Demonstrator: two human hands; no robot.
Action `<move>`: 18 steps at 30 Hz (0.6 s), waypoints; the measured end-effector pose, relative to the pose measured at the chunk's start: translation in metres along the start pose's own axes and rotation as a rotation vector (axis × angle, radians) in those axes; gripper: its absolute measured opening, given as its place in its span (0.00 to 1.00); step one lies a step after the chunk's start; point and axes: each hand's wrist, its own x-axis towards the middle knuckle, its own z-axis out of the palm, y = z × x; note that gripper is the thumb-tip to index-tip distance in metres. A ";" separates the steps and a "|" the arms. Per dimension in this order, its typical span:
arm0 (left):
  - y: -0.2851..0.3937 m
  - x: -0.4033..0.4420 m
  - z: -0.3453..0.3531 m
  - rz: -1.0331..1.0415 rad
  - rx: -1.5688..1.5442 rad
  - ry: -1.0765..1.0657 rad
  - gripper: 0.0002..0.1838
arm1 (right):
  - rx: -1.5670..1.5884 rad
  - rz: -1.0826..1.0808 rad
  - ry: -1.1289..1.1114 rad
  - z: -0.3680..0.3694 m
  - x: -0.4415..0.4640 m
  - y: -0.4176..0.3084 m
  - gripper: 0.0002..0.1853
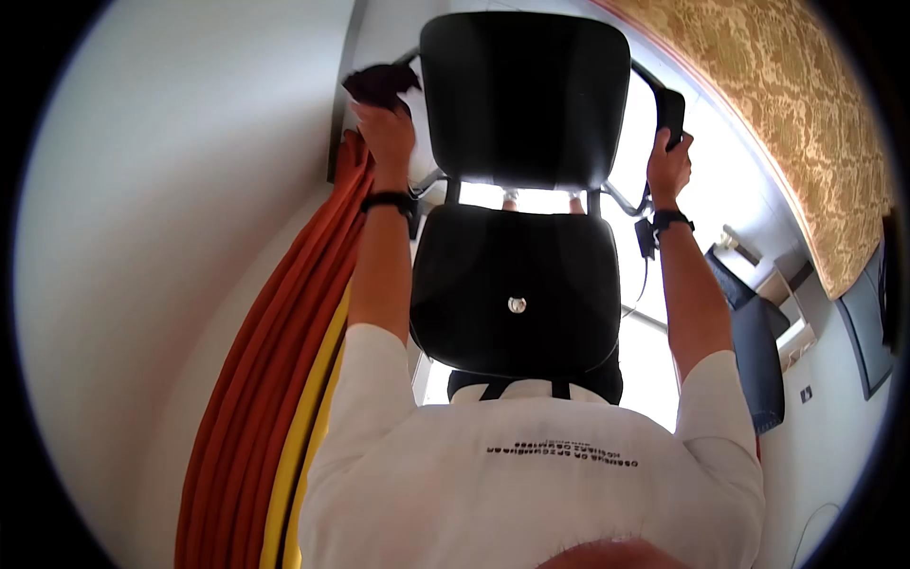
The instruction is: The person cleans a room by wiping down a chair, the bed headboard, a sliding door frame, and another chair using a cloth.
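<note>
My left hand (384, 137) is closed on a dark cloth (384, 83) at the left side of a black chair, near the armrest frame. On the other side, my right hand (671, 169) is wrapped round the chair's right armrest (670, 119). Between my arms are the chair's two black padded panels, an upper one (524, 100) and a lower one (517, 270). A small shiny round object (517, 304) shows on the lower panel. Both wrists carry black bands.
Red and yellow curtain-like fabric (275, 351) hangs at the left beside a pale wall (180, 171). Patterned gold fabric (768, 85) spans the upper right. A dark padded seat (756, 351) stands at the right, near a dark panel on the wall (864, 332).
</note>
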 end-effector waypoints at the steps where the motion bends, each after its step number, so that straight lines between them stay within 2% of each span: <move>1: -0.009 0.011 0.008 -0.072 -0.009 -0.016 0.37 | -0.028 -0.007 -0.031 -0.003 -0.002 0.004 0.26; 4: -0.018 0.073 0.023 -0.269 -0.048 0.006 0.33 | -0.068 0.002 -0.007 -0.004 -0.004 0.000 0.25; 5: -0.017 0.090 0.022 -0.260 -0.051 0.005 0.33 | -0.076 0.001 0.000 -0.002 -0.004 0.000 0.25; 7: -0.018 0.106 0.015 -0.146 -0.045 -0.249 0.28 | -0.060 -0.003 -0.013 -0.002 -0.004 0.003 0.25; 8: -0.019 0.103 0.012 -0.146 -0.038 -0.253 0.28 | -0.043 -0.018 -0.026 -0.003 -0.004 0.003 0.25; 11: -0.028 0.092 0.015 -0.011 -0.255 -0.179 0.23 | -0.079 -0.006 0.005 0.003 -0.001 0.006 0.25; 12: -0.021 0.076 0.015 0.046 -0.018 -0.032 0.25 | -0.084 -0.008 0.009 0.003 -0.002 0.006 0.25; 15: -0.032 0.026 0.025 0.102 -0.055 0.197 0.32 | -0.063 0.014 -0.046 -0.001 -0.001 0.004 0.26; 16: -0.020 0.014 0.018 0.110 -0.046 0.198 0.32 | -0.065 0.017 -0.057 -0.003 -0.002 0.003 0.26; 18: 0.010 -0.018 -0.005 0.085 -0.287 0.214 0.33 | -0.072 0.014 -0.041 0.001 -0.002 0.004 0.26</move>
